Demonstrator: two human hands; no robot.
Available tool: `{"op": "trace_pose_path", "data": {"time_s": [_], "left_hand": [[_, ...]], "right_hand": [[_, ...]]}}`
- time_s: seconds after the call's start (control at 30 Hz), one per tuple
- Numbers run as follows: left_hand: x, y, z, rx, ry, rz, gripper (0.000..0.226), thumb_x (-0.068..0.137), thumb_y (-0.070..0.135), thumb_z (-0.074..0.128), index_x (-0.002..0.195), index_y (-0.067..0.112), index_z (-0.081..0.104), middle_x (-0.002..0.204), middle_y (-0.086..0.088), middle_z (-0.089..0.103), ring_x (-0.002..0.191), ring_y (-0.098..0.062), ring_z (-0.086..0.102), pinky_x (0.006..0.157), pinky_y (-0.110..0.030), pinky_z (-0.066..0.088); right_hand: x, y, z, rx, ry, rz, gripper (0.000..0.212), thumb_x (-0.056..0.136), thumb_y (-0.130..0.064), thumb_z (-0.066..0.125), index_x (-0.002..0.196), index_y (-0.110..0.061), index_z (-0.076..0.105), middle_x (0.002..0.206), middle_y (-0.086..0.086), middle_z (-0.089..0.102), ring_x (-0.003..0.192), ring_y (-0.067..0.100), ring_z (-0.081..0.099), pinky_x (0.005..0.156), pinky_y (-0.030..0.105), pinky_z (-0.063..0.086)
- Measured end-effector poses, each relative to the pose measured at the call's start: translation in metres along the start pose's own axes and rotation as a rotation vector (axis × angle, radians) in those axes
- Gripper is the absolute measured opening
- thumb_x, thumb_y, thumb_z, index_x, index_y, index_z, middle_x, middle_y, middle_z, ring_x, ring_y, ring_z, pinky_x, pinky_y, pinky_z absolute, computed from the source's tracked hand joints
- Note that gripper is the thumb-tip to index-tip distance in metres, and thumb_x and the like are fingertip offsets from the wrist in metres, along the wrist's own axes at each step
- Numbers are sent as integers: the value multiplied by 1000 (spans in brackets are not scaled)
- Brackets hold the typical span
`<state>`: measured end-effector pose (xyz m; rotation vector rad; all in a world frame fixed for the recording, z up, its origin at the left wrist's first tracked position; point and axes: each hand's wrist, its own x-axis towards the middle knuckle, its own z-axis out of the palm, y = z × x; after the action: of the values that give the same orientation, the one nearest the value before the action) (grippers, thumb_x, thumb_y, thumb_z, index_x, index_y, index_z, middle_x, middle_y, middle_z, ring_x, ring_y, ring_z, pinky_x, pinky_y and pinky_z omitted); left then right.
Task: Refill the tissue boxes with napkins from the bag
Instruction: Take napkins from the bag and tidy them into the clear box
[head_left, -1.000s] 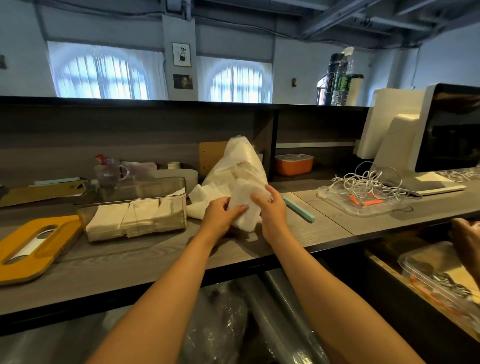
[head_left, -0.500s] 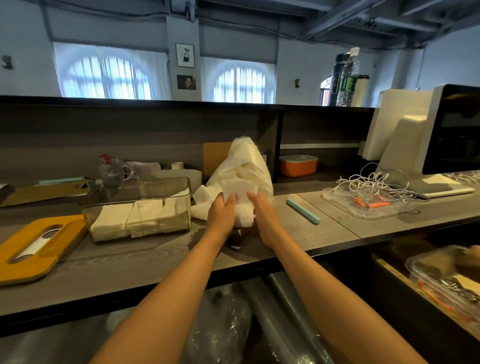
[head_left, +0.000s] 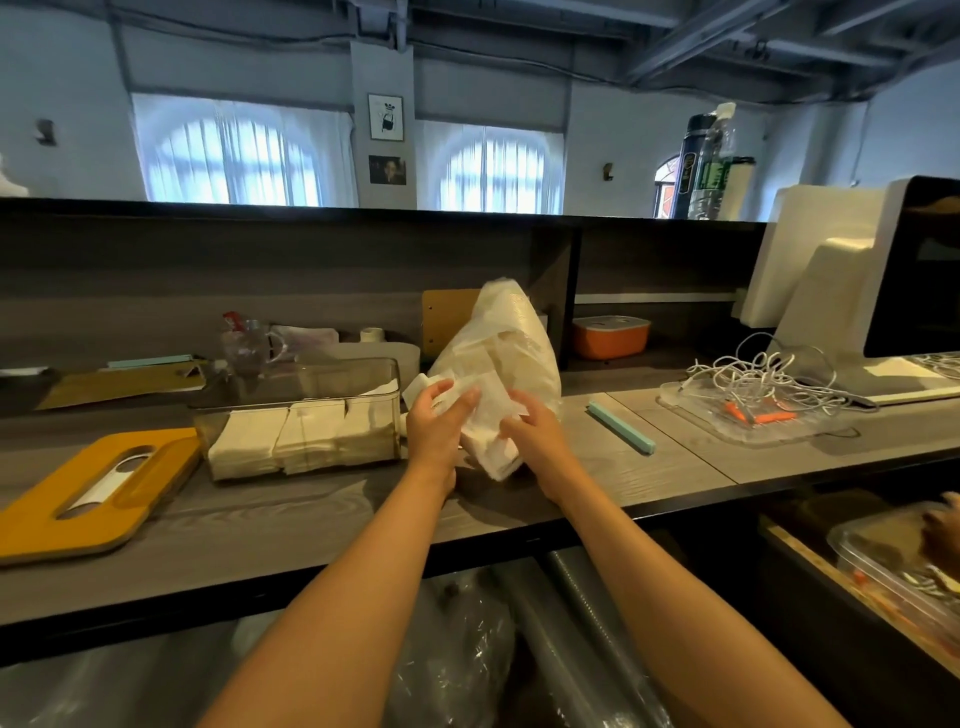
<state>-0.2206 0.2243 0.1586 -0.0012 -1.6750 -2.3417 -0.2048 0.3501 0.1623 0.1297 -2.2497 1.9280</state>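
Note:
A clear plastic bag (head_left: 511, 343) of white napkins stands on the grey counter (head_left: 311, 519), leaning toward me. My left hand (head_left: 434, 426) and my right hand (head_left: 530, 431) both grip a stack of white napkins (head_left: 491, 415) at the bag's mouth. To the left sits a clear tissue box (head_left: 301, 415) without its lid, holding several folded napkin stacks. Its yellow lid (head_left: 93, 488) with a slot lies flat at the far left.
A mint-green clip bar (head_left: 621, 427) lies right of the bag. A clear tray with tangled white cables (head_left: 753, 384) and a white screen terminal (head_left: 857, 291) stand at the right. An orange container (head_left: 610, 335) sits in the shelf. Another person's hand (head_left: 943, 530) reaches over a tray at the lower right.
Both hands have shifted on the napkin stack at the bag's mouth, drawing it lower and toward me. The box and lid have not moved.

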Motion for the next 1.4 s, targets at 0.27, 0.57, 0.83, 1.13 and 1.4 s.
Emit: {"op": "trace_pose_path", "data": {"time_s": [0.27, 0.57, 0.83, 1.13, 1.4], "left_hand": [[-5, 2, 7, 228, -101, 60, 31, 97, 21, 57, 127, 17, 57, 123, -4, 58, 111, -21, 55, 87, -31, 50], [-6, 0, 12, 423, 29, 144, 31, 102, 32, 47, 102, 9, 68, 91, 0, 63, 89, -16, 56, 73, -29, 40], [-8, 0, 22, 372, 86, 219, 23, 99, 25, 54, 87, 9, 64, 80, 1, 60, 76, -10, 52, 63, -20, 39], [-9, 3, 19, 351, 137, 178, 20, 100, 28, 49, 103, 12, 60, 95, 3, 58, 91, -14, 54, 75, -27, 40], [-10, -1, 17, 511, 105, 220, 23, 101, 27, 53, 94, 7, 62, 91, -2, 61, 87, -15, 55, 72, -25, 39]], "right_hand": [[3, 5, -14, 181, 234, -29, 39, 87, -7, 62, 125, -14, 59, 114, 1, 63, 107, 20, 61, 84, 27, 54], [6, 4, -3, -68, 238, -55, 27, 97, -37, 55, 107, -14, 64, 98, -4, 61, 93, 11, 55, 71, 24, 40], [10, 8, -2, -100, 307, -93, 33, 99, -39, 51, 115, -12, 64, 105, -1, 63, 99, 13, 57, 76, 24, 42], [11, 7, -3, -116, 266, -110, 30, 96, -31, 56, 119, -13, 66, 114, 0, 65, 107, 13, 57, 88, 26, 44], [9, 6, -3, -76, 289, -75, 33, 96, -34, 57, 118, -12, 66, 110, -1, 65, 103, 12, 57, 86, 27, 44]]}}
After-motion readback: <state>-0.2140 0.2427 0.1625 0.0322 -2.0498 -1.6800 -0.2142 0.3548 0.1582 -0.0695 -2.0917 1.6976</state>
